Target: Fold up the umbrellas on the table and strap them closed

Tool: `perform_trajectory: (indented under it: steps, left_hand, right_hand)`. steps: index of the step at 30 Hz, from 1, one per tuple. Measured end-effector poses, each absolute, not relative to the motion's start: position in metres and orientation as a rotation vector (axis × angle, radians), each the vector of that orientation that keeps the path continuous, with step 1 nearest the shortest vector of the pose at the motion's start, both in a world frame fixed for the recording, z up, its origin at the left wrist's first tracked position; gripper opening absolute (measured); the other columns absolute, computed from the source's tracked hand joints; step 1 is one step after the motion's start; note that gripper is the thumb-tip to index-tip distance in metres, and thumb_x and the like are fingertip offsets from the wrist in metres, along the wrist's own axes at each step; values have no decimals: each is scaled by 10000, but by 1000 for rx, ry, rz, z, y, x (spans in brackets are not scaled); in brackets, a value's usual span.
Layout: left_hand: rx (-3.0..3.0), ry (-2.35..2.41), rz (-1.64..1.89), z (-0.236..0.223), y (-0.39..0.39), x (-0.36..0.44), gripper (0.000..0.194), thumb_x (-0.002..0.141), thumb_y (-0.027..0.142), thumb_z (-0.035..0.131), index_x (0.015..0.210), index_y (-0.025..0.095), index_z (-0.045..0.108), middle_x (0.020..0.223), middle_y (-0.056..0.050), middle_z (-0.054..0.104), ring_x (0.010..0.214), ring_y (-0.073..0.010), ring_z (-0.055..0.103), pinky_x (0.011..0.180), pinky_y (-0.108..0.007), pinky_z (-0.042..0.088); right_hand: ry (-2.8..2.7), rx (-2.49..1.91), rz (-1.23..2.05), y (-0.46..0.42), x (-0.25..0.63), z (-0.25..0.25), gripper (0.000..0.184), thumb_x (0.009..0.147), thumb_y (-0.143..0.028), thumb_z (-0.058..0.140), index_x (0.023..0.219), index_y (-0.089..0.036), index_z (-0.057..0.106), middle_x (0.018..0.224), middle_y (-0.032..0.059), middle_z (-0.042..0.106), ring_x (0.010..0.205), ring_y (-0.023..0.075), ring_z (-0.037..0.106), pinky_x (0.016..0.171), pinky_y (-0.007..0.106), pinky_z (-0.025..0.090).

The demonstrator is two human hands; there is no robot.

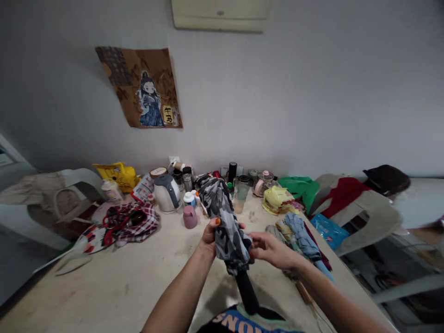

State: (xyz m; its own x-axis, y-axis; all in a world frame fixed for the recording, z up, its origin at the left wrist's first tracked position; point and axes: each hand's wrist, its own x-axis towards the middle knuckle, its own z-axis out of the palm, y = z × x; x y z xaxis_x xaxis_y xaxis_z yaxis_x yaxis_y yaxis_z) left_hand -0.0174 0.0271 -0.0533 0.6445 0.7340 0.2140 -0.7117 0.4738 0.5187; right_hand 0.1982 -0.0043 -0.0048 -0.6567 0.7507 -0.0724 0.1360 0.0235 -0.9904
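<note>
A folded umbrella with grey, black and white camouflage cloth is held over the table, its black handle pointing down toward my body. My left hand wraps the left side of the cloth, thumb on top and fingertips showing at the far side. On the right edge, near the lower end of the canopy, my right hand pinches the cloth between thumb and fingers. The canopy is gathered loosely around the shaft, and its far end leans toward the wall.
On the table, a white kettle, a pink cup and a clear pitcher stand behind the umbrella. Checked cloth lies left; folded umbrellas lie right. Chairs flank the table.
</note>
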Motion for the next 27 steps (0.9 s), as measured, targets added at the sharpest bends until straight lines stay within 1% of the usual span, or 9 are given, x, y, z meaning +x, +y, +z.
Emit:
perform_trajectory:
  steps: [3, 6, 9, 11, 13, 17, 19, 24, 27]
  left_hand:
    - [653, 14, 879, -51, 25, -20, 488, 627, 454, 688, 993, 137, 625, 1061, -129, 686, 988, -373, 651, 854, -534, 491]
    - [712, 31, 829, -42, 20, -24, 567, 582, 459, 727, 1045, 152, 611, 1209, -145, 617, 1032, -402, 625, 890, -581, 452]
    - [761, 62, 795, -32, 17, -25, 795, 522, 422, 779, 1237, 174, 537, 1373, -180, 501, 1006, -387, 636, 878, -551, 464]
    - [780, 80, 787, -26, 15, -24, 930, 516, 411, 784, 1353, 187, 444, 1424, -208, 447, 989, -372, 644, 853, -526, 479]
    - [790, 89, 798, -22, 13, -24, 964, 534, 421, 769, 1394, 186, 402, 1432, -225, 434, 961, -359, 656, 828, -506, 493]
    - [813, 87, 807, -20, 11, -24, 960, 551, 444, 749, 1395, 146, 402, 1363, -245, 506, 927, -361, 670, 814, -492, 500]
    - [833, 100, 787, -21, 11, -25, 965, 571, 454, 731, 1407, 129, 376, 1243, -241, 603, 929, -376, 670, 822, -517, 491]
    - [879, 221, 883, -22, 10, -15, 781, 545, 427, 732, 1216, 63, 568, 1113, -217, 666, 1007, -390, 633, 850, -488, 489]
    - [834, 404, 963, -23, 10, -1, 564, 551, 377, 742, 1024, 81, 658, 990, -160, 702, 886, -309, 665, 780, -396, 517]
  right_hand:
    - [-1659, -968, 1676, -2, 207, 1, 325, 759, -427, 697, 637, -141, 599, 535, -5, 559, 505, 89, 432, 533, 238, 338]
    - [-1305, -850, 1742, 2, 222, 17, 313, 682, -408, 774, 821, -169, 627, 439, -66, 451, 463, 95, 411, 517, 241, 321]
    - [-1123, -797, 1764, 0, 229, 34, 374, 684, -378, 774, 969, -187, 625, 404, -111, 340, 438, 92, 391, 552, 258, 359]
    - [-1180, -868, 1665, -2, 231, 41, 331, 691, -372, 754, 937, -179, 643, 443, -91, 384, 458, 92, 409, 561, 263, 371]
    - [-1436, -1019, 1408, -5, 234, 44, 312, 671, -339, 755, 924, -177, 668, 578, -30, 531, 542, 116, 483, 570, 264, 382]
    - [-1996, -1129, 606, -5, 245, 48, 127, 789, -297, 650, 821, -186, 702, 748, 37, 622, 698, 160, 547, 652, 278, 408]
    - [-2092, -1067, 434, -4, 250, 51, 198, 863, -320, 577, 766, -180, 679, 729, 42, 593, 705, 162, 538, 666, 283, 403]
    - [-2106, -958, 654, -17, 245, 71, 367, 929, -378, 479, 629, -175, 542, 738, 30, 544, 675, 138, 501, 641, 267, 388]
    - [-2085, -964, 812, -32, 228, 79, 454, 967, -380, 379, 580, -175, 497, 673, 12, 503, 628, 123, 469, 612, 258, 364]
